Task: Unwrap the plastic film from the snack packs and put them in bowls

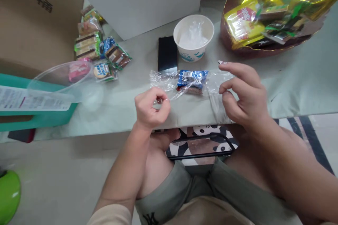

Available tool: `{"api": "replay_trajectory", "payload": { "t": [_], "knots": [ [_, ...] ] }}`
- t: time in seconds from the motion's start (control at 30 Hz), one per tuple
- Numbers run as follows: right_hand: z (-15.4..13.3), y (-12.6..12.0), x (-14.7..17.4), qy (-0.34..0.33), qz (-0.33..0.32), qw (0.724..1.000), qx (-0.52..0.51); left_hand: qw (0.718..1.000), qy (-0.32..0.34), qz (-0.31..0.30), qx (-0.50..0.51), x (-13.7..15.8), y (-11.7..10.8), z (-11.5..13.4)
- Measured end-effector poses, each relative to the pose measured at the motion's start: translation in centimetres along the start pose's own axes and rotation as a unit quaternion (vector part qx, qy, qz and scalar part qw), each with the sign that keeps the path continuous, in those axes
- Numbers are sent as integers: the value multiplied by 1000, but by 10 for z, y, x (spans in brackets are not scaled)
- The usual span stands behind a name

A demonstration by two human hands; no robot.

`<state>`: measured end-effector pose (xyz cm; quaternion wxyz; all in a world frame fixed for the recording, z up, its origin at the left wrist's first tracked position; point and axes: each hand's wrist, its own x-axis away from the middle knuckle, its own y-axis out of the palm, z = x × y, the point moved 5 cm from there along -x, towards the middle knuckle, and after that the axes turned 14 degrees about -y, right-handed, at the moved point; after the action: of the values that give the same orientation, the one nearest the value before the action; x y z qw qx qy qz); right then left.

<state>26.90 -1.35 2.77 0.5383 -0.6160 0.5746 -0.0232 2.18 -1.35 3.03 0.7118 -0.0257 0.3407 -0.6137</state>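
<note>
My left hand [153, 108] is curled closed at the near left edge of a clear plastic bag [165, 81], gripping its film. On the other side, my right hand [244, 93] pinches the bag between thumb and middle finger, its index finger held apart. A small pale, dark-marked bit [222, 62] shows at that fingertip; I cannot tell what it is. Between my hands lie a blue-wrapped snack [194, 75] and a reddish-brown packet [191, 89] partly under it. Whether they are inside the film or beneath it is unclear.
Behind the bag are a black phone [167, 54] and a paper cup [194, 37] with crumpled plastic. A snack-filled basket [228, 38] stands right. Wrapped snacks [88, 45], a clear plastic lid-like piece [59, 81], a green box [71, 114] and a cardboard box [39, 31] are left.
</note>
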Motion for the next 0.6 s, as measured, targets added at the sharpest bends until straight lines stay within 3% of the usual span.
{"api": "replay_trajectory", "payload": {
  "t": [0.17, 0.3, 0.4, 0.5, 0.6],
  "knots": [
    [-18, 5, 6, -71, -17, 997, -36, 981, 28, -188, -43, 20, 9, 25],
    [-23, 23, 7, -103, -106, 989, -21, 948, -5, -316, -37, 31, 20, 33],
    [-21, 23, 4, -98, -131, 986, -10, 947, -47, -319, -12, 26, 16, 31],
    [-7, 20, 6, -32, -156, 987, 22, 950, -84, -302, 11, 18, 5, 25],
    [10, 23, 12, 50, -231, 969, 77, 929, -111, -343, 88, 16, -2, 21]
  ]
}}
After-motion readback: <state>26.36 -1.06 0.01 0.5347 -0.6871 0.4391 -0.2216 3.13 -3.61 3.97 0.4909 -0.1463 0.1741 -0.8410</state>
